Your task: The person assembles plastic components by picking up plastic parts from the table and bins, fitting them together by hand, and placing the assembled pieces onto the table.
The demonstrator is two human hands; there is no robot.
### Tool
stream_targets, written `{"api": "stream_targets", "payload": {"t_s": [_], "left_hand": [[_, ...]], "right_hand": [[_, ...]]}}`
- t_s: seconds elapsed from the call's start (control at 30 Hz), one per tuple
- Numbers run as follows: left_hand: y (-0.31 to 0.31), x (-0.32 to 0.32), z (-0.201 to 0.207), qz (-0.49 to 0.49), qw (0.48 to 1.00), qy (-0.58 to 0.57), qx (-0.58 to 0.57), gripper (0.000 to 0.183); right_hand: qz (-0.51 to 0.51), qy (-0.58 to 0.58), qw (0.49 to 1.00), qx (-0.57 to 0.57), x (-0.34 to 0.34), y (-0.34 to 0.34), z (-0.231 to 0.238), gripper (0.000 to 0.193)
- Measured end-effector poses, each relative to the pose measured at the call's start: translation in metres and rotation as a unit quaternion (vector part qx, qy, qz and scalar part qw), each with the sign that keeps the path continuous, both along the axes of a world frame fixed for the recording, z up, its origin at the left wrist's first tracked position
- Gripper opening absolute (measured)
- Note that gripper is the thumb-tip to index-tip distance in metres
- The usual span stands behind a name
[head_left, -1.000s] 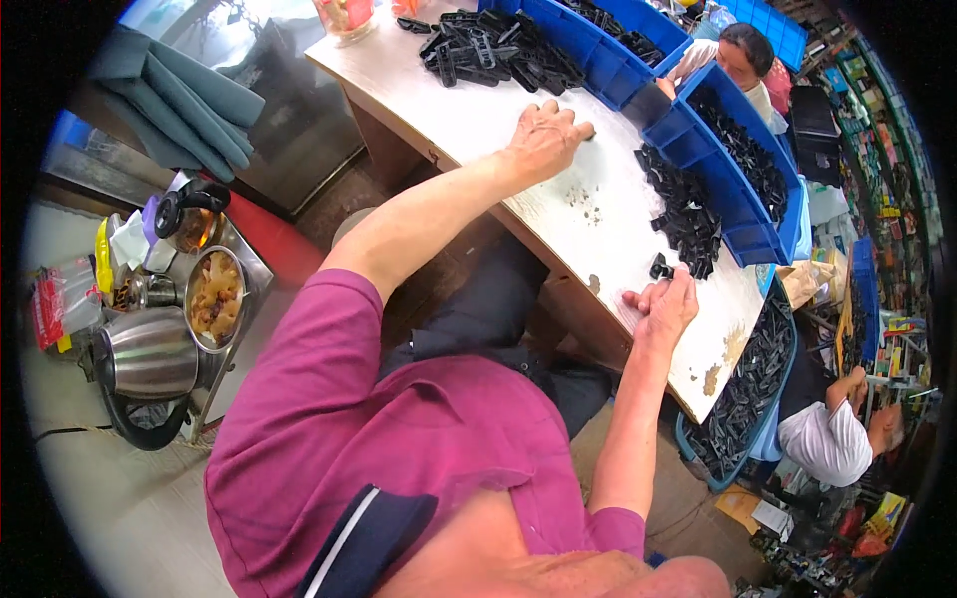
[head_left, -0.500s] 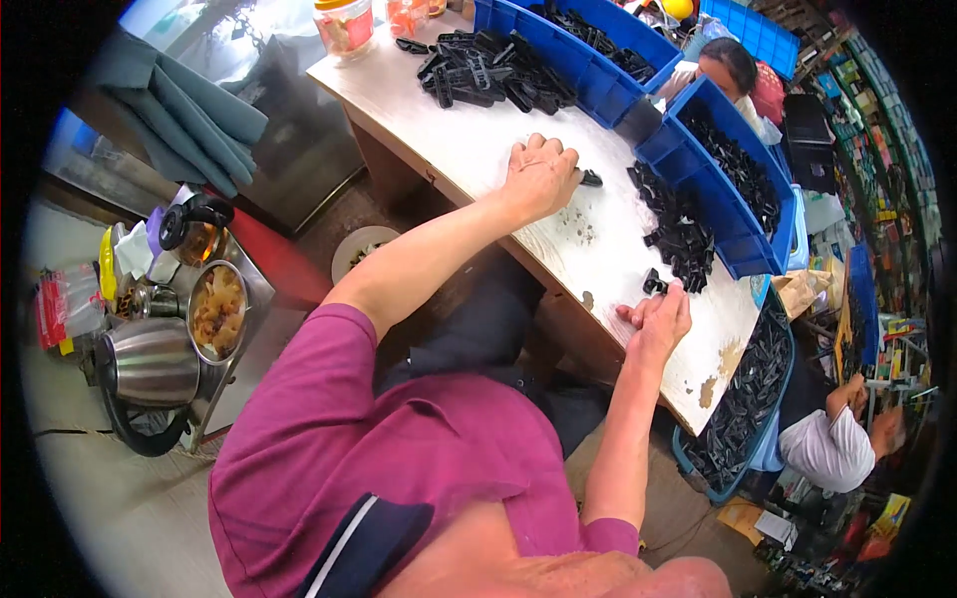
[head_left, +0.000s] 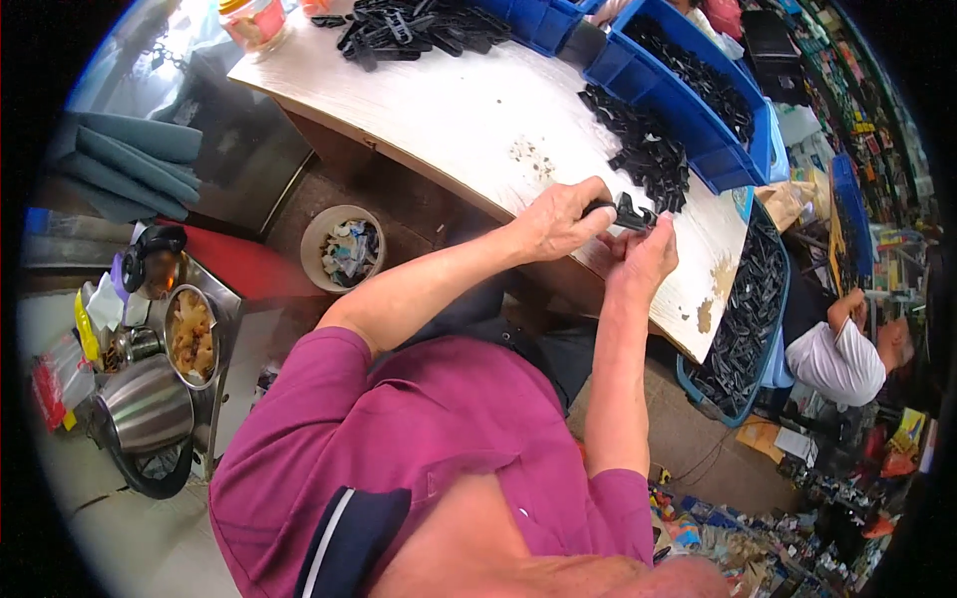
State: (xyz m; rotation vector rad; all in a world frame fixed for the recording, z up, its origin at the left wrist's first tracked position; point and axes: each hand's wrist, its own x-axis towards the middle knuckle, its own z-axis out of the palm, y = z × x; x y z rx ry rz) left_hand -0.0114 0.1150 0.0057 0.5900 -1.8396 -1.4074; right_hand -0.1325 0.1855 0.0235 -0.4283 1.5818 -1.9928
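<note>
Close together over the table's near edge, my two hands work on black plastic pieces. My left hand [head_left: 560,221] is closed on a long black plastic piece [head_left: 626,210], which points toward the right hand. My right hand [head_left: 646,257] pinches a small black piece at the far end of it; fingers partly hide this one, and I cannot tell whether the two are joined. Just beyond lies a pile of small black parts [head_left: 653,169] on the white table [head_left: 449,120]. A heap of long black pieces [head_left: 409,28] lies at the far left of the tabletop.
A blue bin [head_left: 688,130] of black parts stands behind the pile. Right of the table is a teal tub [head_left: 743,339] filled with black pieces. A waste bucket [head_left: 311,249] stands below the left edge. Left are a steel kettle [head_left: 150,404] and a food bowl [head_left: 191,337]. Another person [head_left: 837,359] sits at right.
My left hand has moved right and nearer from mid-table with the long black piece, to meet my right hand. The view has shifted, showing more of the waste bucket.
</note>
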Motion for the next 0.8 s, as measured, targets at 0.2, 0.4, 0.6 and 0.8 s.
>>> {"api": "stream_targets", "payload": {"t_s": [0.2, 0.4, 0.6, 0.8], "left_hand": [[0.001, -0.014, -0.007, -0.004, 1.0, -0.025, 0.01, 0.024], [-0.002, -0.018, -0.006, 0.025, 0.993, -0.006, 0.117, 0.027], [0.021, -0.036, 0.006, 0.116, 0.992, 0.033, 0.04, 0.027], [0.01, -0.038, -0.011, 0.113, 0.992, 0.037, 0.051, 0.028]], "right_hand": [[-0.04, 0.032, 0.999, 0.012, -0.001, -0.001, -0.008, 0.03], [-0.028, 0.022, 0.999, 0.014, 0.009, -0.002, 0.0, 0.031], [-0.024, 0.099, 0.993, 0.064, -0.011, 0.005, -0.016, 0.031], [-0.011, 0.103, 0.993, 0.059, -0.007, 0.005, -0.016, 0.029]]}}
